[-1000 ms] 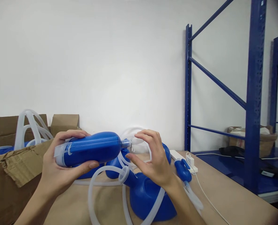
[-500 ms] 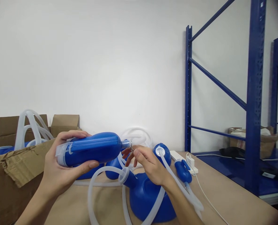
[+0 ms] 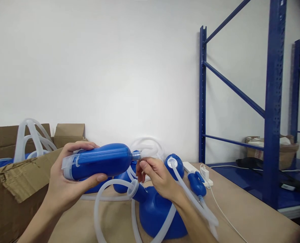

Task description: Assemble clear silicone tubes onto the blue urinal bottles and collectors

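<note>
My left hand (image 3: 66, 168) is closed around a blue plastic bottle (image 3: 101, 161) held level above the table, its thumb under the near side. The bottle has a long moulded side handle and a translucent cap at the left end. From its right end sticks a short clear nozzle (image 3: 136, 155). At the tip of that nozzle, my right hand (image 3: 156, 173) pinches a small wire hose clip, mostly hidden by the fingers. Below the hands stands a larger blue container (image 3: 161, 216) with a translucent collar (image 3: 133, 189) on its neck and a ribbed hose attached.
At left, a cardboard box (image 3: 16, 202) holds blue containers and white hoses. Behind lie coiled translucent hose (image 3: 150, 145) and a round blue container (image 3: 174, 167). A small blue bottle (image 3: 197, 184) rests beside a white power strip (image 3: 208, 182). Blue metal shelving (image 3: 272, 135) stands right.
My right fingers have curled closed at the nozzle tip, where they were looser around the wire clip before. The bottle has barely moved in my left hand.
</note>
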Action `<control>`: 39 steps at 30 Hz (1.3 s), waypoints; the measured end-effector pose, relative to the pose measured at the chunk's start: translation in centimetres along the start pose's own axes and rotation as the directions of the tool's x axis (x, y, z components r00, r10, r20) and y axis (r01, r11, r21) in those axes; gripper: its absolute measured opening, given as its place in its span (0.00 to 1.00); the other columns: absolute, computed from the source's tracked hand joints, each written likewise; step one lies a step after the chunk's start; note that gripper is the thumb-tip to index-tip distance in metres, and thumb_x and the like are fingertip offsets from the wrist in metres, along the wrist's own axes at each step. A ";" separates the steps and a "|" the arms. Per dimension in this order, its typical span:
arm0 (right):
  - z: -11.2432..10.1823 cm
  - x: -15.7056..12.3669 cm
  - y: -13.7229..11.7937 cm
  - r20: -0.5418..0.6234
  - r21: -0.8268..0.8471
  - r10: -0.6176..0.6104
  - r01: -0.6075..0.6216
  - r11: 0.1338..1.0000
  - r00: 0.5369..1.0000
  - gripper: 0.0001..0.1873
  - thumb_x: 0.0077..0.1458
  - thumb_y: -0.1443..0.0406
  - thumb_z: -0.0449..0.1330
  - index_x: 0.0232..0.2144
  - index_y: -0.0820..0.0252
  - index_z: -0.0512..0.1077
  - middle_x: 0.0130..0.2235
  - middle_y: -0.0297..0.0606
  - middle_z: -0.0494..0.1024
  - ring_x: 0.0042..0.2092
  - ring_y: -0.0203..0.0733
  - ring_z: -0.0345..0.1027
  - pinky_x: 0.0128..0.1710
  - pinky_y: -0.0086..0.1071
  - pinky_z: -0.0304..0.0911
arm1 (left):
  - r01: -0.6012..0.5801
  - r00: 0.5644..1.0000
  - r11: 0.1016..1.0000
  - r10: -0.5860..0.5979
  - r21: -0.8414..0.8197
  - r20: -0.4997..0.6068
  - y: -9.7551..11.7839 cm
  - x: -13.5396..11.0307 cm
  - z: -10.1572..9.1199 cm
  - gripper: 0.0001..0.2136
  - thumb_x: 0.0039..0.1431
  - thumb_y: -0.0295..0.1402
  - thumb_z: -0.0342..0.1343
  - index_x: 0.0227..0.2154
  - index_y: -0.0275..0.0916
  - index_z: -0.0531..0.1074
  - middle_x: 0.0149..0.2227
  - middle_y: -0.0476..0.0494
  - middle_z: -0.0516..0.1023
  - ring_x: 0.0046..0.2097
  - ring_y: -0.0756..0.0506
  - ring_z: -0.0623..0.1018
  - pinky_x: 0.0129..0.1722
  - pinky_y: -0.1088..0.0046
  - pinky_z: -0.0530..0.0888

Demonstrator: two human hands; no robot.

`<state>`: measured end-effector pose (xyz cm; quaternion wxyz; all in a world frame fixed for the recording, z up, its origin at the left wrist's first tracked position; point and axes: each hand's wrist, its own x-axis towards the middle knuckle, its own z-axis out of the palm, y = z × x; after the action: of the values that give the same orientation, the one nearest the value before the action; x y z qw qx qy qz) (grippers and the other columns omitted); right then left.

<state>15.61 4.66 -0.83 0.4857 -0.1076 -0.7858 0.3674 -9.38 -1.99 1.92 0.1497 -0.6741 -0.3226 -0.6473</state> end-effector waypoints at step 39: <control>0.8 0.5 -0.2 -0.004 0.298 0.153 -0.145 0.943 0.988 0.26 0.59 0.46 0.61 0.23 0.60 0.66 0.19 0.28 0.63 0.21 0.30 0.56 0.22 0.27 0.53 | 0.023 1.000 0.990 -0.021 0.139 -0.014 0.2 -0.2 0.1 0.24 0.41 0.44 0.73 0.40 0.46 0.71 0.37 0.51 0.80 0.38 0.44 0.82 0.36 0.71 0.81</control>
<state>14.66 4.41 -0.55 0.4779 -0.0976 -0.7044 0.5156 -9.18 -2.09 1.72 0.1910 -0.6545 -0.3736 -0.6290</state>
